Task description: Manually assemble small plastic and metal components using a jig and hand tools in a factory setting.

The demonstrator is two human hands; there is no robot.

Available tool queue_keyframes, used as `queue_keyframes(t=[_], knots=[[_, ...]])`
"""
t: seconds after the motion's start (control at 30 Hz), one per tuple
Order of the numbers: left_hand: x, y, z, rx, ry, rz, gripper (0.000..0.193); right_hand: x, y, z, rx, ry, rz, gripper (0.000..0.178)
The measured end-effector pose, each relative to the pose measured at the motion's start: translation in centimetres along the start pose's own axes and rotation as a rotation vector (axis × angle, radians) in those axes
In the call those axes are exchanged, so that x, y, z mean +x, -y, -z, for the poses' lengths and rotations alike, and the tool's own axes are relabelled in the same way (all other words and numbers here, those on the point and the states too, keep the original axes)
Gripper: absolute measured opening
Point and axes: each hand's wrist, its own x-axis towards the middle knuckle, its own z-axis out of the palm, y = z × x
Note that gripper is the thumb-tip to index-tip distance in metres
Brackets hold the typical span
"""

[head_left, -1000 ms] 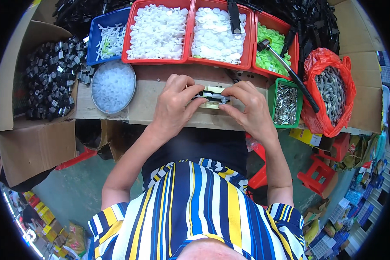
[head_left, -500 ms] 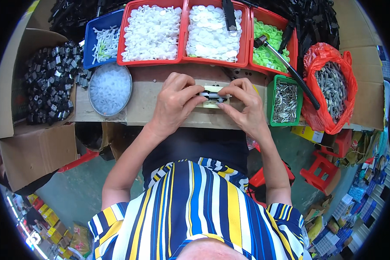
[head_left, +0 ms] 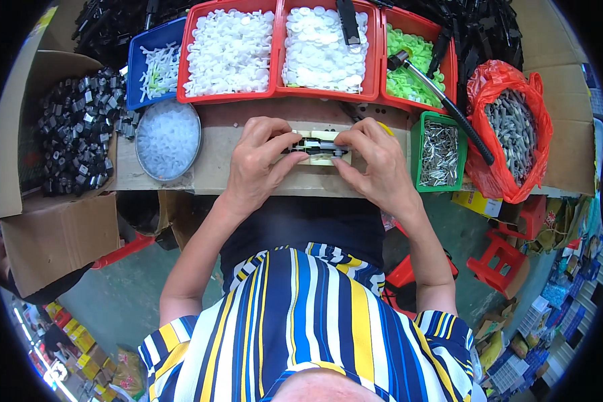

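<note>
At the near middle of the bench, a small black part with a silver-grey strip [head_left: 318, 145] lies across a cream-coloured block [head_left: 319, 161]. My left hand [head_left: 253, 166] pinches the left end of this part between thumb and fingertips. On the other side, my right hand [head_left: 382, 166] grips its right end the same way, the thumb at the near side and the fingers at the far side. Both ends are partly hidden by my fingertips. A black tool with a yellow end [head_left: 384, 128] lies partly behind my right hand.
Red trays [head_left: 280, 60] of white and green plastic pieces line the far side. A round metal dish [head_left: 168, 141] and a black-parts box [head_left: 74, 201] stand left. At right are a green bin [head_left: 419, 154] of metal pins, a hammer [head_left: 462, 120] and a red bag [head_left: 541, 144].
My left hand has shifted left along the part, and the gap between my hands is wider. More of the part's black body now shows. The view has moved slightly.
</note>
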Motion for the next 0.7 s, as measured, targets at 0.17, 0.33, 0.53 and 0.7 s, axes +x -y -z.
queue_keyframes(t=[0.17, 0.33, 0.53, 0.7], knots=[[-0.6, 0.6, -0.4, 0.075, -0.029, -0.09, 0.024, 0.3, 0.4, 0.6, -0.123, 0.01, 0.051, 0.034], [-0.5, 0.2, -0.3, 0.165, -0.002, -0.182, 0.024, 0.2, 1.0, 0.7, -0.154, 0.048, 0.011, 0.033], [-0.5, 0.5, -0.2, 0.158, 0.012, -0.171, 0.024, 0.2, 0.2, 0.6, 0.005, 0.05, -0.05, 0.027], [-0.5, 0.4, -0.2, 0.132, 0.014, -0.126, 0.023, 0.2, -0.8, 1.0, 0.234, 0.104, -0.19, 0.019]])
